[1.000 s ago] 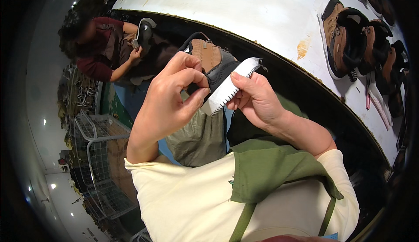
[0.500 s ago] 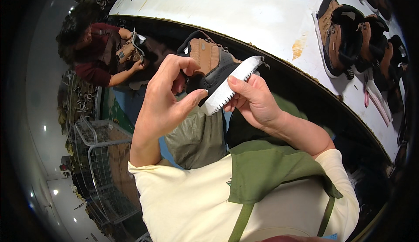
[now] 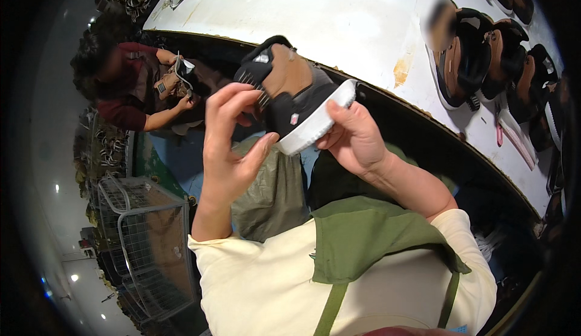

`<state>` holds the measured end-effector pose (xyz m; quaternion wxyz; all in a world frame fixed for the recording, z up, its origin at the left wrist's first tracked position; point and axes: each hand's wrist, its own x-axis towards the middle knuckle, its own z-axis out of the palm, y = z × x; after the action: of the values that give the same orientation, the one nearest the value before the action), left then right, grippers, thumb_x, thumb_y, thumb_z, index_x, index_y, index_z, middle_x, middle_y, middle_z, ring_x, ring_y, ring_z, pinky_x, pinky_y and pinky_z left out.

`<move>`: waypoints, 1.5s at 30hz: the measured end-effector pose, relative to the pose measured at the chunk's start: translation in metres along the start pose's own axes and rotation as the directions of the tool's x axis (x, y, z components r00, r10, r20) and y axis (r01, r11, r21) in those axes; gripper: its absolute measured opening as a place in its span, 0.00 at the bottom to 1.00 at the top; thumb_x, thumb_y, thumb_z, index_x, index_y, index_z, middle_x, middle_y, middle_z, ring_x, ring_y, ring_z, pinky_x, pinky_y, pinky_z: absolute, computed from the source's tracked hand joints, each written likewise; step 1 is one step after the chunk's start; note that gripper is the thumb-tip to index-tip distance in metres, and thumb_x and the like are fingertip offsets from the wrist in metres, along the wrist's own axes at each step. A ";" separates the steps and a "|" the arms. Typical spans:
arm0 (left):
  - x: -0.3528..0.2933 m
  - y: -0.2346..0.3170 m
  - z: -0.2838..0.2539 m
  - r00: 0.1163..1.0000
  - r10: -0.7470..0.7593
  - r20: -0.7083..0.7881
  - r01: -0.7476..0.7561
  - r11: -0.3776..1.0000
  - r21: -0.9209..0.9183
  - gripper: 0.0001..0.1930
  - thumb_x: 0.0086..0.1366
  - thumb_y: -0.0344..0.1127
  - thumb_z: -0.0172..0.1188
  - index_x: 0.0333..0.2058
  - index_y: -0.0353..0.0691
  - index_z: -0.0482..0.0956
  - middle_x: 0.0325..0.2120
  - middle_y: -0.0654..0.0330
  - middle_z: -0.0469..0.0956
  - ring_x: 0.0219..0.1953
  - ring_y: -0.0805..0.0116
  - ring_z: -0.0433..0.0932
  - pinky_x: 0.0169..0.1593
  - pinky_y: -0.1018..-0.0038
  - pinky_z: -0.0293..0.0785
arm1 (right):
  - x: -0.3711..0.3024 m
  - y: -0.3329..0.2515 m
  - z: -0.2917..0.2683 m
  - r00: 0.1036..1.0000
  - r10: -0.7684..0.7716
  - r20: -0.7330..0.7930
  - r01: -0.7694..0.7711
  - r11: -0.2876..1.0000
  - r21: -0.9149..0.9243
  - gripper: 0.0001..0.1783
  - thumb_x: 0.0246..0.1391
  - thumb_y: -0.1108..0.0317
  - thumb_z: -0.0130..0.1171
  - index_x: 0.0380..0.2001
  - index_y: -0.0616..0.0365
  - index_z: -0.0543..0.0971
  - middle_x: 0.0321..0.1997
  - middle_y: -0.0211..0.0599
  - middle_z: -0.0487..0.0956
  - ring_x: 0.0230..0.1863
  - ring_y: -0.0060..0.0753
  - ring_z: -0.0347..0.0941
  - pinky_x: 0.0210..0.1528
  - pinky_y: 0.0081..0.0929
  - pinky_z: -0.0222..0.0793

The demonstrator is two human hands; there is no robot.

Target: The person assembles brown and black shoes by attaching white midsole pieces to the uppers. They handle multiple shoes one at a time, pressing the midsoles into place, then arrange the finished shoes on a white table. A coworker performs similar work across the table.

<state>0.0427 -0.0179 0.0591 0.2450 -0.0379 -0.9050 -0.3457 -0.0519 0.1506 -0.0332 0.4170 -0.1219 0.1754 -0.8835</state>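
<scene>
A brown and black shoe point(image 3: 292, 77) with a white sole point(image 3: 311, 127) hangs tilted before me, slightly blurred. Gripping the sole by its edge is my right hand point(image 3: 358, 135), thumb on the white side wall and fingers curled beneath. My left hand point(image 3: 232, 136) is at the shoe's left side with thumb and fingers spread apart. Its fingertips are close to the black upper, and its thumb tip lies by the end of the sole; I cannot tell whether they touch. A small pale and red patch shows on the shoe's black side.
A white table point(image 3: 315, 9) curves across the far side, with several finished-looking brown shoes point(image 3: 463, 57) at its right. Pink and white strips point(image 3: 517, 133) lie near them. At left a person point(image 3: 133, 88) handles another shoe, and a wire cart point(image 3: 151, 239) stands nearer me.
The shoe has turned in my right hand, so its black side and smooth sole wall show more. My left hand has shifted slightly, its fingers still apart.
</scene>
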 end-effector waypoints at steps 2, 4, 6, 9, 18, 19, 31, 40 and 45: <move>-0.012 -0.008 0.008 0.976 -0.019 -0.219 -0.012 0.990 -0.140 0.30 0.49 0.25 0.68 0.53 0.36 0.70 0.54 0.56 0.66 0.49 0.68 0.70 0.48 0.74 0.69 | -0.001 -0.010 -0.001 0.997 0.038 -0.064 -0.021 0.969 0.248 0.10 0.63 0.60 0.53 0.36 0.56 0.76 0.30 0.32 0.80 0.29 0.22 0.76 0.31 0.17 0.73; -0.018 -0.026 0.011 0.933 -0.143 -0.332 0.057 0.965 -0.257 0.30 0.52 0.28 0.66 0.55 0.35 0.68 0.58 0.56 0.64 0.52 0.67 0.69 0.52 0.74 0.68 | -0.002 -0.023 0.003 0.987 0.077 -0.141 -0.015 0.920 0.392 0.10 0.62 0.60 0.54 0.35 0.54 0.76 0.28 0.29 0.79 0.27 0.20 0.74 0.29 0.14 0.71; -0.020 -0.048 0.024 0.921 -0.286 -0.264 0.155 0.892 -0.425 0.30 0.55 0.32 0.66 0.57 0.36 0.67 0.58 0.57 0.63 0.54 0.67 0.68 0.54 0.73 0.66 | 0.002 -0.030 -0.006 1.000 0.019 -0.022 -0.006 0.882 0.471 0.10 0.62 0.61 0.54 0.32 0.55 0.76 0.26 0.27 0.78 0.23 0.17 0.70 0.24 0.12 0.67; -0.020 -0.062 0.061 0.932 -0.350 -0.100 0.258 0.829 -0.496 0.44 0.49 0.44 0.72 0.62 0.37 0.60 0.60 0.56 0.61 0.60 0.62 0.64 0.58 0.68 0.63 | -0.002 -0.043 -0.016 0.995 0.030 -0.099 0.032 0.825 0.564 0.11 0.63 0.61 0.53 0.29 0.55 0.77 0.24 0.26 0.77 0.21 0.14 0.68 0.21 0.11 0.64; -0.023 -0.050 0.114 0.932 0.169 -0.322 -0.098 0.969 0.226 0.36 0.37 0.24 0.69 0.49 0.36 0.68 0.47 0.49 0.72 0.44 0.50 0.74 0.47 0.62 0.70 | -0.011 -0.041 -0.046 0.982 0.012 -0.191 0.110 0.778 0.618 0.10 0.62 0.64 0.53 0.33 0.58 0.77 0.25 0.28 0.78 0.21 0.14 0.69 0.22 0.10 0.67; -0.028 -0.056 0.119 0.914 0.206 -0.349 -0.125 0.962 0.241 0.33 0.37 0.22 0.67 0.47 0.36 0.69 0.44 0.50 0.73 0.41 0.52 0.74 0.45 0.62 0.70 | -0.014 -0.042 -0.049 0.981 0.024 -0.193 0.102 0.783 0.614 0.10 0.63 0.63 0.53 0.33 0.58 0.77 0.24 0.28 0.78 0.21 0.14 0.69 0.22 0.10 0.67; -0.026 -0.061 0.116 0.786 0.479 -0.391 -0.326 0.859 0.395 0.19 0.45 0.22 0.63 0.39 0.43 0.76 0.28 0.65 0.71 0.28 0.67 0.70 0.36 0.70 0.63 | -0.018 -0.029 -0.079 0.910 0.156 -0.384 0.122 0.784 0.609 0.11 0.63 0.65 0.47 0.30 0.55 0.77 0.19 0.23 0.74 0.15 0.11 0.67 0.16 0.10 0.66; -0.028 -0.066 0.116 0.813 0.489 -0.317 -0.357 0.848 0.391 0.22 0.42 0.19 0.62 0.39 0.44 0.76 0.28 0.64 0.71 0.28 0.65 0.69 0.34 0.69 0.64 | -0.022 -0.019 -0.097 0.926 0.163 -0.341 0.078 0.801 0.594 0.08 0.58 0.66 0.50 0.27 0.53 0.76 0.19 0.23 0.74 0.15 0.11 0.65 0.15 0.10 0.61; -0.032 -0.062 0.115 0.836 0.465 -0.291 -0.346 0.859 0.377 0.21 0.42 0.19 0.60 0.38 0.43 0.75 0.25 0.64 0.70 0.26 0.66 0.69 0.34 0.70 0.63 | -0.025 -0.019 -0.100 0.937 0.171 -0.304 0.049 0.798 0.601 0.08 0.58 0.65 0.49 0.31 0.53 0.77 0.23 0.24 0.77 0.15 0.11 0.66 0.15 0.09 0.61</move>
<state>0.0080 0.0128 -0.0672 0.4830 -0.1261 -0.8551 -0.1400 -0.0858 0.2021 -0.1181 0.4256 0.1777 -0.0394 -0.8864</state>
